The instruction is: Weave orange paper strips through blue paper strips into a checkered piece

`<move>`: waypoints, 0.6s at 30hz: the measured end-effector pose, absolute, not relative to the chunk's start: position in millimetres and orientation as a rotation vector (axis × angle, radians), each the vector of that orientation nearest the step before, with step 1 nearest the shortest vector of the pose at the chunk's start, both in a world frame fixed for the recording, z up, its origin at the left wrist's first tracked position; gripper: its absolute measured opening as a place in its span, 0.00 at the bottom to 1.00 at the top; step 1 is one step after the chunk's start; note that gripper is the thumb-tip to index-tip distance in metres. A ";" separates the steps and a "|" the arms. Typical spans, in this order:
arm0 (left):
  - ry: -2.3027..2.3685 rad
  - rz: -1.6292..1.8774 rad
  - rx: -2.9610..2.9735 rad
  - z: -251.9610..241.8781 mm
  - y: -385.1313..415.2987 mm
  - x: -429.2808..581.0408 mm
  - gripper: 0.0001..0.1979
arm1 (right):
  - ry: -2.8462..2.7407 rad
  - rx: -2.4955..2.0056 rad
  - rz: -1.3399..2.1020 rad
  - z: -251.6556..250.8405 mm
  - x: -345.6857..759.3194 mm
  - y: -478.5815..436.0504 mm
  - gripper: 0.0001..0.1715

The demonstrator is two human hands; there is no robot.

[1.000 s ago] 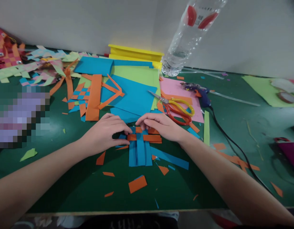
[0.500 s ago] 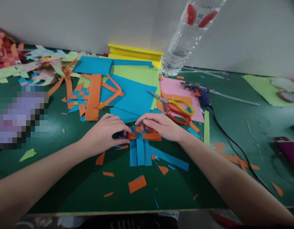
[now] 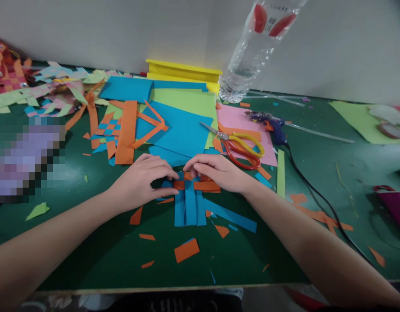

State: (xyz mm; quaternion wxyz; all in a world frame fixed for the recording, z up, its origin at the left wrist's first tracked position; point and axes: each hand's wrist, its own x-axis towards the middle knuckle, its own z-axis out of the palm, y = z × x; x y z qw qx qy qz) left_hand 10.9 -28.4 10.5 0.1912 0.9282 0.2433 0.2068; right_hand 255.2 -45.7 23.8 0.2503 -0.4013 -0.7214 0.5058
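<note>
A small weave of blue and orange paper strips lies on the green table in front of me. My left hand rests at its left edge, fingers curled and pinching the strips near the top. From the right, my right hand lies over the orange cross strips, fingers bent and pressing on them. The two sets of fingertips nearly meet above the weave. The blue strips hang toward me below both hands.
Sheets of blue, green and pink paper lie behind the hands, with orange strips and red-and-yellow scissors. A glue gun with a black cord, a plastic bottle, a yellow box and woven paper scraps stand further off.
Hardly anything differs. The fingertips of both hands shifted slightly on the weave, and the view moved a touch.
</note>
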 end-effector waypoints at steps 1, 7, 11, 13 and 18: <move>0.686 0.580 2.610 10.2 -28.1 10.8 0.15 | -1.965 -1.094 1.376 23.9 255.2 -45.6 0.15; 0.713 0.565 2.626 7.0 -25.1 9.0 0.15 | -1.989 -1.098 1.364 24.4 255.0 -46.2 0.15; 0.709 0.565 2.644 5.2 -25.6 9.6 0.15 | -2.016 -1.092 1.338 25.4 254.3 -46.9 0.15; 0.705 0.565 2.654 5.2 -26.2 10.9 0.14 | -2.032 -1.093 1.319 25.9 254.1 -47.1 0.15; 0.705 0.568 2.666 6.2 -26.7 14.2 0.14 | -2.055 -1.100 1.288 25.7 253.9 -47.2 0.15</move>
